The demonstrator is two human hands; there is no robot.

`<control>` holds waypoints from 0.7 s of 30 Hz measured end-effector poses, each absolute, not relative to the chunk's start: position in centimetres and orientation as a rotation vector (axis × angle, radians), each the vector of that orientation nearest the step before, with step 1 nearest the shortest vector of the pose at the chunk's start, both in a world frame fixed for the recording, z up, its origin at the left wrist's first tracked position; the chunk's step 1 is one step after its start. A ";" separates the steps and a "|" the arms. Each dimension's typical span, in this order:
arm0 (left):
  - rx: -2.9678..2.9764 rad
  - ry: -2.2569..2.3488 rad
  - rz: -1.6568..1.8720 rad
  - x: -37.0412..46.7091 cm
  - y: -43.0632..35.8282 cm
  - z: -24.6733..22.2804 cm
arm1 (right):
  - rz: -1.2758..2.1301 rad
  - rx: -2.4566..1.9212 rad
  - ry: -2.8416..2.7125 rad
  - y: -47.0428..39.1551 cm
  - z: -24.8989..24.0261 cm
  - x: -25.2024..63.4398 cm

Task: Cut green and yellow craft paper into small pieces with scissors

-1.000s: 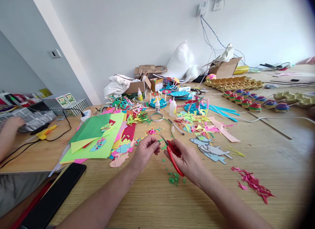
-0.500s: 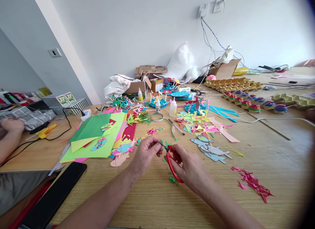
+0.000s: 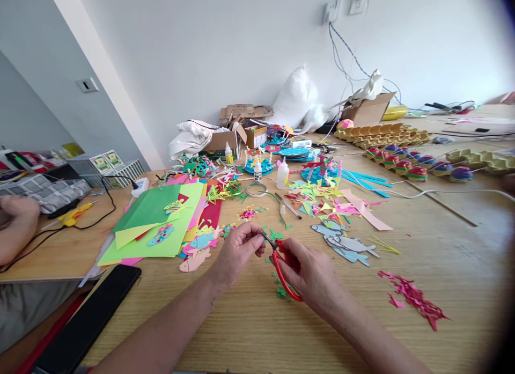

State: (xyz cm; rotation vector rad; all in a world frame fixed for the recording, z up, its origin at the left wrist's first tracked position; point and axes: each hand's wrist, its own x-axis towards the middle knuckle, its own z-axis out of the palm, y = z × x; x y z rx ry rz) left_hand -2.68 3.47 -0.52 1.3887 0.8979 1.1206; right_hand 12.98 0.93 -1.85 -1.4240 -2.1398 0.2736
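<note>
Red-handled metal scissors (image 3: 277, 264) have dipped at the tips since a second ago, down to the left hand (image 3: 242, 251), thumb and fingers pinched closed; anything between them is too small to tell. Long axis diagonal over the pale wooden table (image 3: 241, 331), blades pointing up-left, handles lower right, with the right hand (image 3: 309, 264) curled around those handles.

scissor handles (image 3: 278, 266): glossy plastic | blades (image 3: 268, 238): metal | tabletop (image 3: 341, 325): smooth wood | fish (image 3: 350, 245): matt paper | egg tray (image 3: 380, 137): matt pulp

No legible txt or nos.
</note>
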 end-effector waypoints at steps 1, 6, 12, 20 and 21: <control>1.389 0.898 1.116 -2.7 3.5 -0.5 | 0.282 -1.425 -2.142 0.9 -1.8 13.0; 1.389 0.907 1.119 -2.7 3.4 -0.6 | 0.293 -1.426 -2.143 0.8 -1.8 13.2; 1.388 0.895 1.120 -2.8 3.5 -0.7 | 0.299 -1.440 -2.139 0.8 -1.8 13.2; 1.379 0.914 1.121 -2.9 3.6 -0.9 | 0.313 -1.442 -2.133 0.7 -1.8 13.4; 1.376 0.914 1.122 -2.9 3.6 -0.9 | 0.316 -1.448 -2.140 0.7 -1.8 13.4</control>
